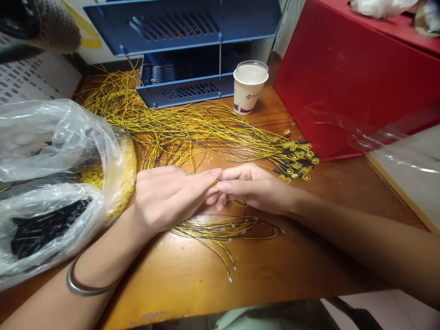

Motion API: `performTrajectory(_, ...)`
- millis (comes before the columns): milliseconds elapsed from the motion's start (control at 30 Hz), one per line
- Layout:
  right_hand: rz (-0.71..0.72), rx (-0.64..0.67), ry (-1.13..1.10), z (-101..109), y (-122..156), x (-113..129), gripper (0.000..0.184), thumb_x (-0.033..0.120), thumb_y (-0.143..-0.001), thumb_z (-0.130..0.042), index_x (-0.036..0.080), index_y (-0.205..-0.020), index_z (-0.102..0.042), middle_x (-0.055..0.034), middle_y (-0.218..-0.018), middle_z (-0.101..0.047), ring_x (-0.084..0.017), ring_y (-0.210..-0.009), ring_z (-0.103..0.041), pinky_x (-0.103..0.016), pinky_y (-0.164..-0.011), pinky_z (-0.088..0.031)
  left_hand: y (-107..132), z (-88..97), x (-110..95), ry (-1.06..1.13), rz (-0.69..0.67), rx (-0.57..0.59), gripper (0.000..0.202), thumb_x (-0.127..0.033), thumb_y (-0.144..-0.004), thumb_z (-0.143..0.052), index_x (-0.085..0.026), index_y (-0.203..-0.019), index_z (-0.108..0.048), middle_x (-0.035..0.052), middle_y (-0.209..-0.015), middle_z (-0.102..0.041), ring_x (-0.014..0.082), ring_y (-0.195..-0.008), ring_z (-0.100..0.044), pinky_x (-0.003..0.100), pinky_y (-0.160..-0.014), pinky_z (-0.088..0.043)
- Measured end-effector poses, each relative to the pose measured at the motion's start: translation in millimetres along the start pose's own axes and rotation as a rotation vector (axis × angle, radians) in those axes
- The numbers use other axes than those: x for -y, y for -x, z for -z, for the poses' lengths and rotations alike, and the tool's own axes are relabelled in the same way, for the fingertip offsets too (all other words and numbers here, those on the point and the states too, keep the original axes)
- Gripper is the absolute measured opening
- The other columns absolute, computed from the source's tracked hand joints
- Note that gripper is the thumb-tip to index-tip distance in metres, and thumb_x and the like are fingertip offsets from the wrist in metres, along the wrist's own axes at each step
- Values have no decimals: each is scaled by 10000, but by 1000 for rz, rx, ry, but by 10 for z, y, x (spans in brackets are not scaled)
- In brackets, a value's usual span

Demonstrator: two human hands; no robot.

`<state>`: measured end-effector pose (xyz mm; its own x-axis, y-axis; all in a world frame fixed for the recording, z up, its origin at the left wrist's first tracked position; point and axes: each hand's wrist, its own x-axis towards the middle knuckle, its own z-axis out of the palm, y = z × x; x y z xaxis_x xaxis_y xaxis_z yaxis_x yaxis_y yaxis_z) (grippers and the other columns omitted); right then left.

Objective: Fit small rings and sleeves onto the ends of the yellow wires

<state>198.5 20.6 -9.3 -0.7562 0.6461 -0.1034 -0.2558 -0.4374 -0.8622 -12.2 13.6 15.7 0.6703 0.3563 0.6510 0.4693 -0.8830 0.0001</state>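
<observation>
While the left hand (165,192) and right hand (252,185) meet above the bench (165,284), each grip is narrow, apparently closed on a small yellow piece (215,185) that the fingers largely mask. Loose wires (199,233) lie between the hands and the near edge; a larger bundle (192,121) extends along the far side. Sound handling, as judged here, means pinching lightly, keeping piece and lead in line, and avoiding kinks.

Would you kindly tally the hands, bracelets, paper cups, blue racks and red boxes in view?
Left hand and right hand: 2 hands
Bracelet: 1
Paper cup: 1
Blue rack: 1
Red box: 1
Total: 6
</observation>
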Motion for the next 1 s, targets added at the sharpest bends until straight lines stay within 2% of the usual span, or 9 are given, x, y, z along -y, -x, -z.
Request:
performTrajectory(233,2,11,8,-3,11,13,193,293,-879,-669,119,-909,-747,-53,-855,-737,-106,-736,-655,-230,-702,-471,-7,-14,13,15,-17,-25,320,-232,-851,-716,-165,-1157,-645,70,-935,-783,160,-621,-723,288,-516,-552)
performTrajectory(333,-3,28,-43,-11,-1,22,206,302,-867,-675,113,-891,-752,-57,-843,-739,-110,-740,-661,-239,-742,-483,-9,0,3,10,-10,-7,314,-242,-865,-700,-186,-1166,-632,66,-960,-780,157,-623,-720,291,-522,-555)
performTrajectory(433,-17,28,-108,-22,-15,25,241,346,-842,-698,113,-868,-751,-71,-864,-748,-122,-730,-671,-239,-708,-493,-16,19,-4,8,-5,-1,281,-245,-878,-682,-199,-1152,-638,60,-963,-780,157,-617,-717,293,-524,-552)
performTrajectory(700,-28,4,19,-2,10,15,222,323,-870,-692,117,-930,-748,-58,-870,-731,-107,-754,-652,-241,-764,-489,-20,10,9,17,-14,3,274,-217,-863,-695,-173,-1132,-662,68,-910,-785,167,-627,-722,290,-519,-556)
performTrajectory(833,-21,21,-64,-16,-4,26,183,282,-853,-690,115,-891,-753,-54,-852,-733,-111,-737,-657,-239,-730,-498,-14,-1,20,16,-17,-5,278,-227,-871,-687,-183,-1145,-659,64,-924,-785,164,-632,-726,288,-520,-560)
performTrajectory(1000,-27,26,-75,-11,-16,21,201,303,-845,-698,115,-894,-752,-56,-855,-738,-115,-737,-660,-245,-739,-496,-11,1,15,19,12,7,300,-251,-888,-671,-223,-1184,-630,49,-963,-782,158,-654,-731,290,-543,-561)
